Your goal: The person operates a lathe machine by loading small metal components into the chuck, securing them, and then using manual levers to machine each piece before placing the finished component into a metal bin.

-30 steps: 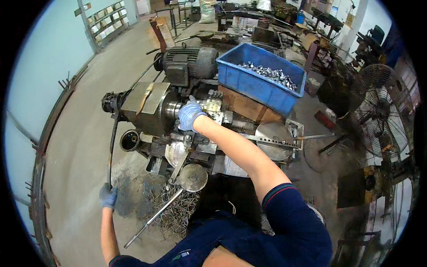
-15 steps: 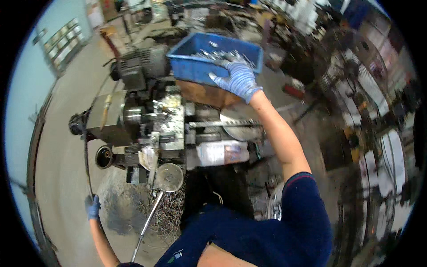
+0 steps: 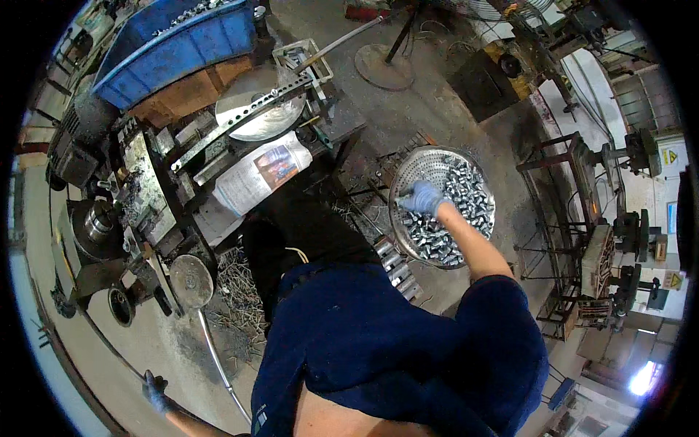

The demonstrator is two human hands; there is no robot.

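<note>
My right hand (image 3: 424, 198), in a blue-and-white glove, hovers over a round perforated metal basin (image 3: 416, 166) at the right. Its fingers are drawn together; what they hold, if anything, is too small to name. Below and beside it lies a heap of small shiny metal parts (image 3: 466, 191). My left hand (image 3: 155, 391), gloved too, is at the lower left, closed at the end of a long thin dark lever (image 3: 109, 344). That lever runs up to the lathe-like machine (image 3: 149, 186) on the left.
A blue bin (image 3: 182, 62) with metal parts sits on the machine's far side. A printed white bag (image 3: 258, 175) lies on its near side. A round disc (image 3: 191, 280) on a metal rod and curled metal shavings (image 3: 237, 291) are below. A fan stand (image 3: 384, 67) stands beyond the basin.
My right hand has gone from the blue bin to the basin at the right. The view has turned rightward, bringing the basin into sight. My left hand stays at the lever's end.
</note>
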